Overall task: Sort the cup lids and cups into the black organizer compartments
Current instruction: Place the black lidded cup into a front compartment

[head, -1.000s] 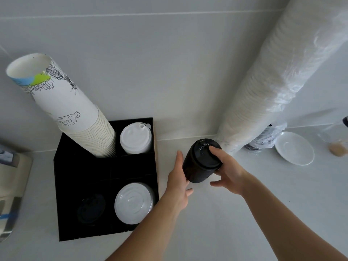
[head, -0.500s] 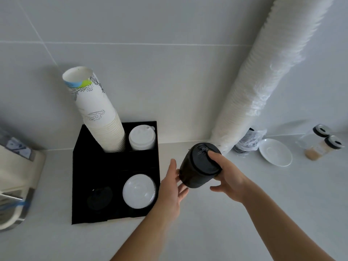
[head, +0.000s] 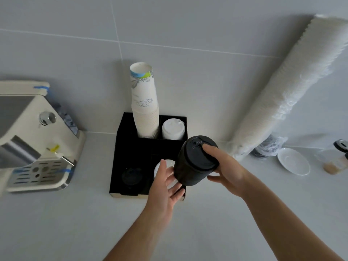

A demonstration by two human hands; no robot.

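Note:
My right hand grips a stack of black lids by its top, tilted, above the front right corner of the black organizer. My left hand is spread open under the stack's bottom, fingers touching it. Printed paper cups stand stacked in the back left compartment. White sip lids fill the back right one. Black lids lie in the front left compartment. Flat white lids in the front right one are mostly hidden by my left hand.
A cream coffee machine stands at the left. A long plastic-wrapped sleeve of white cups leans against the tiled wall at the right. Beside its base lie a bagged dark stack, a white saucer and jars.
Both hands have carried the black lid stack left, from beside the organizer to over its front right compartment. The view has pulled back and swung left, showing the coffee machine.

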